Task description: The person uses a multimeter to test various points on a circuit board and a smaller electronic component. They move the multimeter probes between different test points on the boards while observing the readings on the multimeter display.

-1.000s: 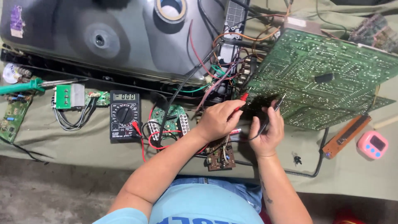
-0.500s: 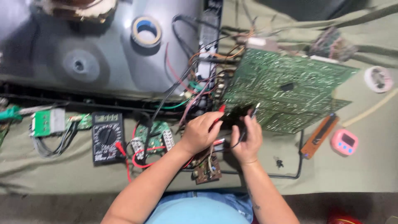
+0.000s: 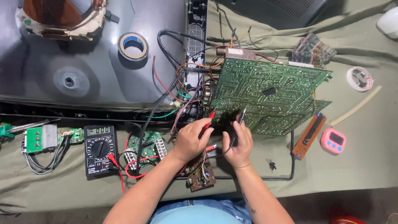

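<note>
Our left hand (image 3: 191,139) pinches the red probe (image 3: 209,118) and our right hand (image 3: 238,143) grips the black probe (image 3: 240,118), both slanting up and rightward with tips on the near edge of the green circuit board (image 3: 269,97). We cannot make out the exact contact points, and our fingers hide the probe handles. Everything lies on an olive cloth (image 3: 356,166) beside a multimeter (image 3: 99,149)

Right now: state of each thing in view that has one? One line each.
left hand: gripping red probe, tip on the board edge
right hand: gripping black probe, tip on the board
green circuit board: tilted, solder side up, wires attached
multimeter: on, display lit, leads plugged in
tape roll: lying flat on the dark casing
pink timer: face up on the cloth
</note>
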